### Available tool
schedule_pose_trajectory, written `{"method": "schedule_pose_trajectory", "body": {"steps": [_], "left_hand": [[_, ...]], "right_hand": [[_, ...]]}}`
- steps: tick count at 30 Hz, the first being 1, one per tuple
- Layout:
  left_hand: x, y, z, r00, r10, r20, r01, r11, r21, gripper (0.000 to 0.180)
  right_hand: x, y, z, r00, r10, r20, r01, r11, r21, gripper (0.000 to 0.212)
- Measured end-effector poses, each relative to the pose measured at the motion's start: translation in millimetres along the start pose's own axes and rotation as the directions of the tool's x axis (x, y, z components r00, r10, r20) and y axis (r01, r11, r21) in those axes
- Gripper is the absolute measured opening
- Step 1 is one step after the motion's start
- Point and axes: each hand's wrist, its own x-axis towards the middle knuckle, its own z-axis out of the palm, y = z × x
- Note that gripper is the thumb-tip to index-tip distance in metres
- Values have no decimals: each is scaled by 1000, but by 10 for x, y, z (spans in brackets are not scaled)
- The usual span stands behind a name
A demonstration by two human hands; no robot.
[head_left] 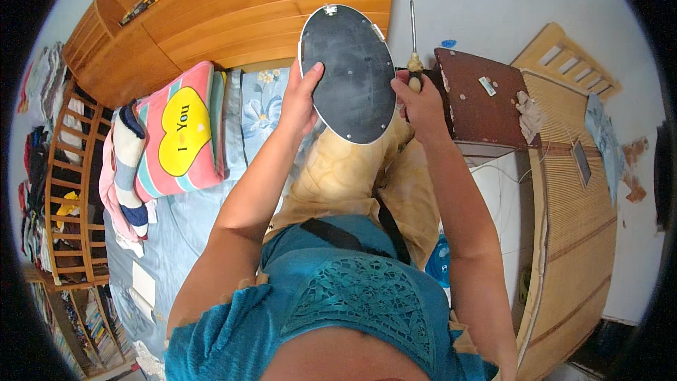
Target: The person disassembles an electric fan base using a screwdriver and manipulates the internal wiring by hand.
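An oval black panel (350, 92) with a thin white rim is held up above my lap. Small screws dot its edge, and white fittings show at its top and upper right rim. My left hand (300, 102) grips its left side, thumb lying on the black face and fingers hidden behind. In my right hand (423, 106) is a screwdriver (415, 64), its metal shaft pointing up and away from the panel. The right hand's thumb side is close to the panel's right edge; whether they touch I cannot tell.
Left of me, a bed (190, 240) carries a pink cushion (180, 127) with a yellow heart and a striped cloth. A wooden headboard (268, 11) stands beyond. To the right are a dark red cabinet (479, 99) with a crumpled rag, and a mat-covered bed (578, 233) holding a phone-like device.
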Motion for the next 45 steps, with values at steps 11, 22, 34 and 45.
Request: {"method": "schedule_pose_trajectory", "body": {"steps": [11,22,34,45], "left_hand": [[241,110,113,998,-61,-22,61,998,-32,39],[152,43,164,996,-87,36,87,996,-15,37],[164,-40,80,999,-46,21,48,994,-94,37],[51,-58,174,999,-42,-12,41,995,-91,40]], "right_hand": [[-553,-325,-880,984,-19,179,33,997,-76,45],[-1263,-857,-1027,860,-287,422,507,383,-772,33],[-1407,-822,-935,861,-260,437,500,271,-823,33],[-1441,-824,-896,898,-202,390,437,328,-838,32]]}}
